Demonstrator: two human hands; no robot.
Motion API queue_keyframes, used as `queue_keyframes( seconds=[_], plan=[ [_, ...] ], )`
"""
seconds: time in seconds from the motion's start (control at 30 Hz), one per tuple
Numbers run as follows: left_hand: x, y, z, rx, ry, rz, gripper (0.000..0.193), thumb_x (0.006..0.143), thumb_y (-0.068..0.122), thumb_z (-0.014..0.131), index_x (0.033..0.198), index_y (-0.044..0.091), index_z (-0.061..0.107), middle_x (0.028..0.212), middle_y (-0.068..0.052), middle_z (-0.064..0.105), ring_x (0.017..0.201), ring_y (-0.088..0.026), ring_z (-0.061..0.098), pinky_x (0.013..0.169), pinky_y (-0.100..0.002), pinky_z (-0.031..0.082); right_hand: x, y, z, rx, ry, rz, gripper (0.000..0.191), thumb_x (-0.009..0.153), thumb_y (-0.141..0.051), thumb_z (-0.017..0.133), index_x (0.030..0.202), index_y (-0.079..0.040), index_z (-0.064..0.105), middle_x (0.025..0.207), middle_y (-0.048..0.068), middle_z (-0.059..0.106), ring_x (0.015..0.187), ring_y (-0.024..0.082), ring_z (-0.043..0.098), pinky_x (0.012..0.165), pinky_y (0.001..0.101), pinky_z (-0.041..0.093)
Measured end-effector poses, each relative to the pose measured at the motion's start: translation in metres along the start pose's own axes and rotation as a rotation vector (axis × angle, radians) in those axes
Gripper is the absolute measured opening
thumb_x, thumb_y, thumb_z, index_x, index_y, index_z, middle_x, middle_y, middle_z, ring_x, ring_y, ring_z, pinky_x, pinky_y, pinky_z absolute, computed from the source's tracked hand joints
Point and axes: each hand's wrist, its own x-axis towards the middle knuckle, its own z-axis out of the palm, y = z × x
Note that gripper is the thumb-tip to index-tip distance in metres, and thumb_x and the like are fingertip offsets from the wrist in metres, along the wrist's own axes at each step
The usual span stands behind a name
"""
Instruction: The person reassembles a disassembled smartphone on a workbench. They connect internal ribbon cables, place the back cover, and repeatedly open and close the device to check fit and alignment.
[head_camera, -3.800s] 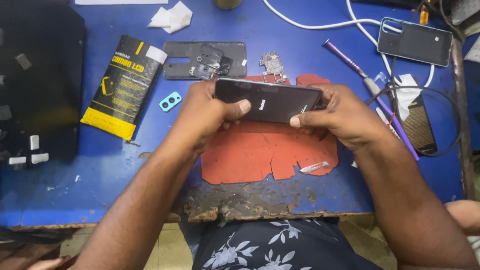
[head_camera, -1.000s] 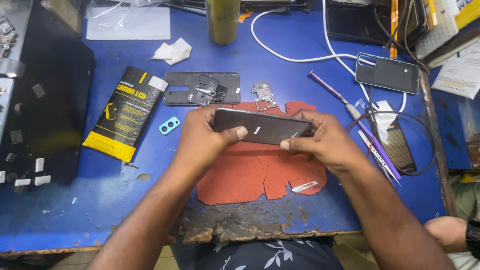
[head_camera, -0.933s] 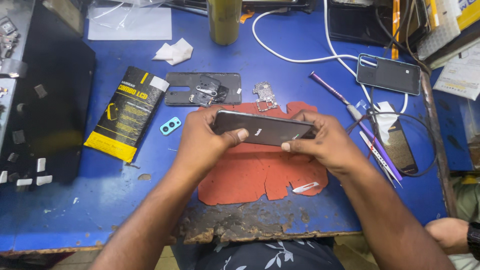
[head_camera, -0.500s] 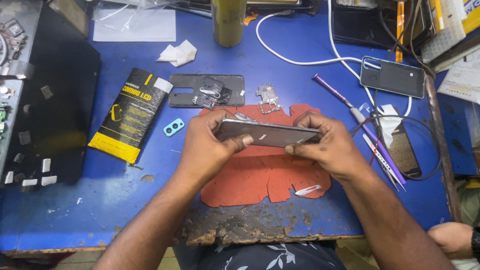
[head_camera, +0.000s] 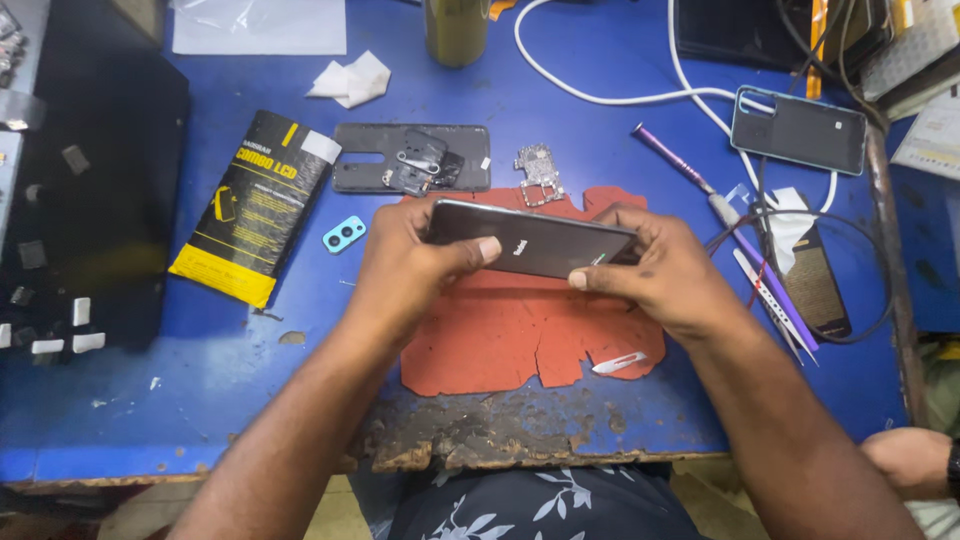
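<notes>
You've got the dark phone (head_camera: 535, 243) pinched by its ends, left hand (head_camera: 415, 268) and right hand (head_camera: 668, 275) fingers closed on it, over the red mat (head_camera: 520, 340). A slip could drop it onto that small blade (head_camera: 620, 363) and scratch it.

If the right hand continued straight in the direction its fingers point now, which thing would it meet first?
The right hand points leftward across the dark phone it holds. Going on that way, it would probably meet the left hand first, which holds the phone's other end. Depth is hard to judge from this one view.
</notes>
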Motion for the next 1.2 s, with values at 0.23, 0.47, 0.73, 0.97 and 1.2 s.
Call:
queue_keyframes(
  seconds=[0.23, 0.47, 0.73, 0.97, 1.2],
  plan=[
    [-0.0004, 0.0044, 0.001, 0.003, 0.004, -0.051, 0.017, 0.075, 0.009, 0.077, 0.09, 0.003, 0.075, 0.066, 0.003, 0.06, 0.055, -0.006, 0.046, 0.052, -0.026, 0.035, 0.0002, -0.0031, -0.0022, -0.057, -0.007, 0.038, 0.03, 0.077, -0.004, 0.082, 0.103, -0.001, 0.068, 0.087, 0.004, 0.073, 0.076, 0.008, 0.069, 0.066, 0.023, 0.057],
    [-0.0003, 0.005, 0.0003, 0.013, -0.001, -0.056, 0.015, 0.075, 0.009, 0.077, 0.089, 0.003, 0.076, 0.065, 0.003, 0.06, 0.055, -0.006, 0.046, 0.052, -0.026, 0.035, -0.0009, -0.0057, -0.0017, -0.128, 0.017, 0.05, 0.029, 0.076, -0.007, 0.084, 0.1, -0.001, 0.069, 0.084, 0.004, 0.073, 0.073, 0.009, 0.068, 0.062, 0.0222, 0.054],
    [0.0019, 0.0021, -0.0018, -0.042, -0.012, -0.075, 0.015, 0.074, 0.007, 0.077, 0.089, 0.002, 0.075, 0.066, 0.002, 0.062, 0.055, -0.006, 0.045, 0.051, -0.026, 0.033, -0.0007, -0.0048, 0.0001, -0.113, 0.022, 0.048, 0.036, 0.074, -0.006, 0.084, 0.107, 0.0, 0.069, 0.088, 0.006, 0.074, 0.076, 0.01, 0.07, 0.066, 0.0231, 0.056],
    [0.002, 0.002, -0.0019, -0.037, -0.008, -0.083, 0.017, 0.073, 0.007, 0.077, 0.089, 0.003, 0.076, 0.065, 0.003, 0.06, 0.053, -0.007, 0.044, 0.05, -0.026, 0.033, -0.0003, -0.003, -0.0001, -0.093, 0.004, 0.033, 0.037, 0.074, -0.005, 0.084, 0.108, 0.001, 0.069, 0.09, 0.007, 0.075, 0.079, 0.011, 0.071, 0.069, 0.0249, 0.058],
    [0.002, 0.0003, -0.0034, -0.024, -0.033, -0.069, 0.014, 0.073, 0.008, 0.076, 0.087, 0.003, 0.074, 0.063, 0.003, 0.057, 0.052, -0.007, 0.045, 0.049, -0.026, 0.033, -0.0002, -0.0036, -0.0026, -0.145, -0.004, 0.026, 0.032, 0.075, -0.005, 0.084, 0.104, 0.001, 0.071, 0.09, 0.007, 0.075, 0.08, 0.01, 0.071, 0.07, 0.0248, 0.059]
  ],
)
